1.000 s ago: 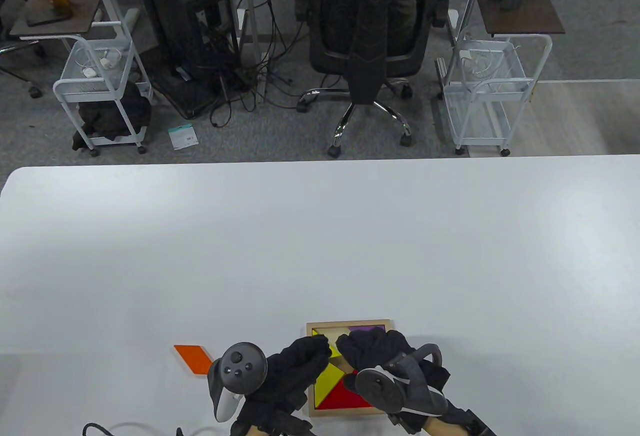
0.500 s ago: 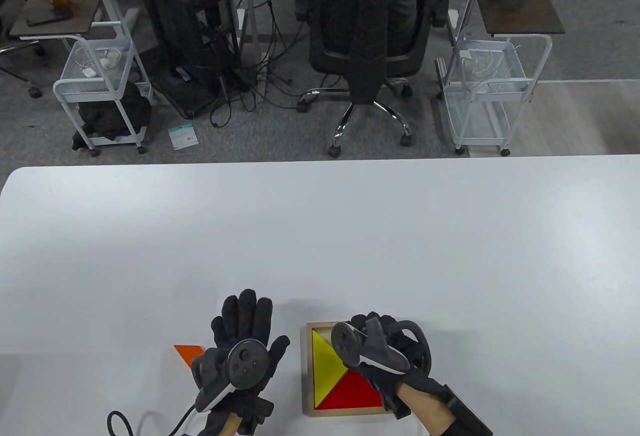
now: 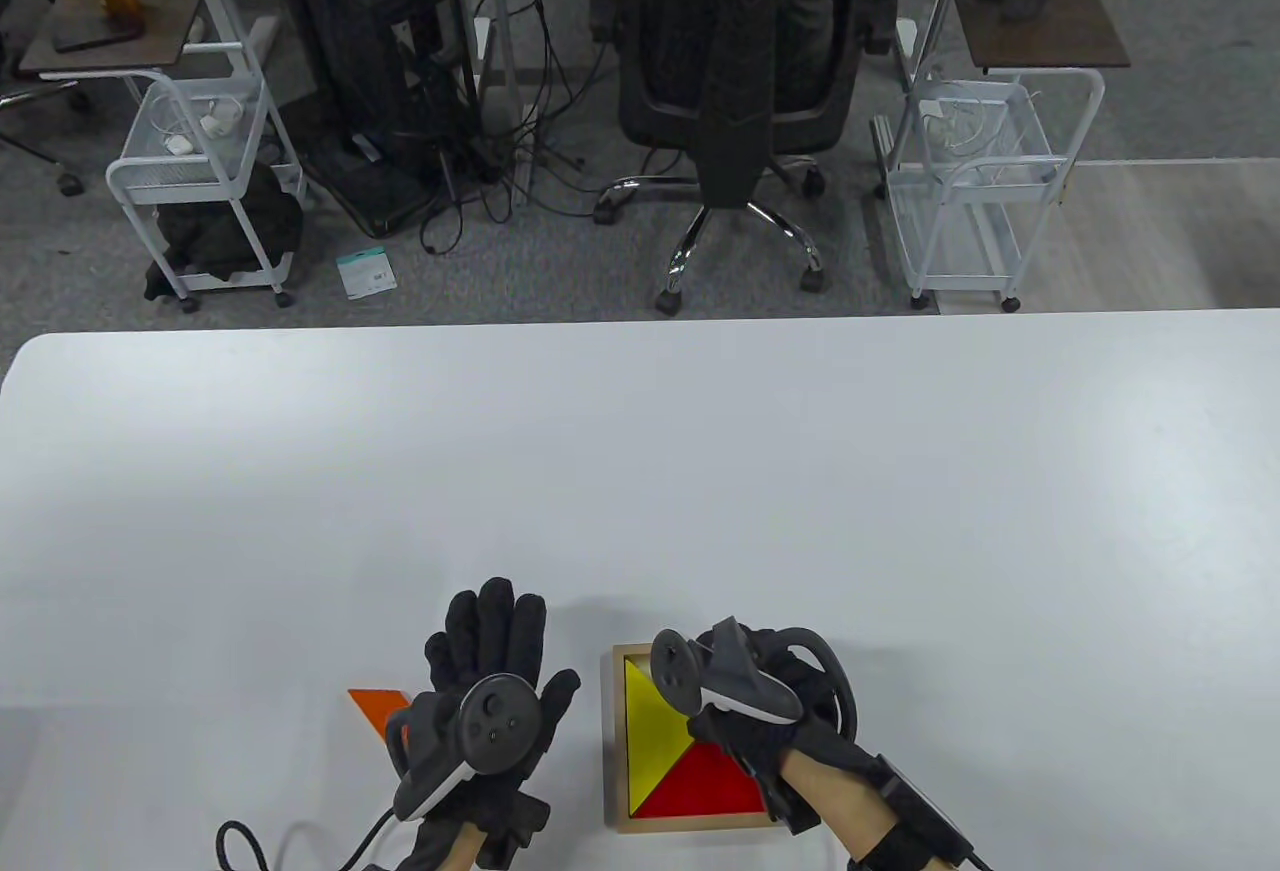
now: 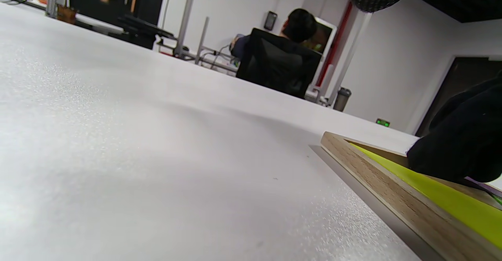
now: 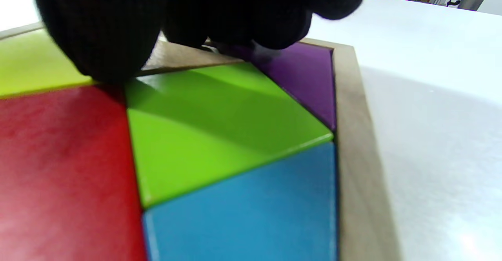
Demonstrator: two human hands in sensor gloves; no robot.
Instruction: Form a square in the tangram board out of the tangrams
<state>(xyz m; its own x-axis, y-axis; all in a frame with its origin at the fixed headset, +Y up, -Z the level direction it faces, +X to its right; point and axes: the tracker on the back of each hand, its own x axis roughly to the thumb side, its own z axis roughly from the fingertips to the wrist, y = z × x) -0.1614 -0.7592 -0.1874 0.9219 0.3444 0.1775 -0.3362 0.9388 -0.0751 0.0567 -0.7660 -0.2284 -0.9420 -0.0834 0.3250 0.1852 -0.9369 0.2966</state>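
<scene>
The wooden tangram board (image 3: 612, 741) lies near the table's front edge, with a yellow triangle (image 3: 652, 726) and a red triangle (image 3: 705, 779) showing. My right hand (image 3: 760, 656) covers its far right part. In the right wrist view the fingertips (image 5: 251, 22) touch the purple triangle (image 5: 308, 82), beside a green square (image 5: 219, 124) and a blue piece (image 5: 243, 210); a bare wooden slot (image 5: 176, 57) shows by the thumb. My left hand (image 3: 497, 636) lies flat on the table left of the board, fingers straight, holding nothing. An orange piece (image 3: 375, 701) peeks out from under its left side.
In the left wrist view the board's wooden edge (image 4: 372, 171) is close on the right, with white table (image 4: 157, 155) stretching left. Beyond the table's far edge stand an office chair (image 3: 735, 61) and white wire carts (image 3: 200, 161).
A second ago both hands were bunched over the board. The left hand has moved left and lies flat on the table. The right hand stayed on the board, shifting toward its far side.
</scene>
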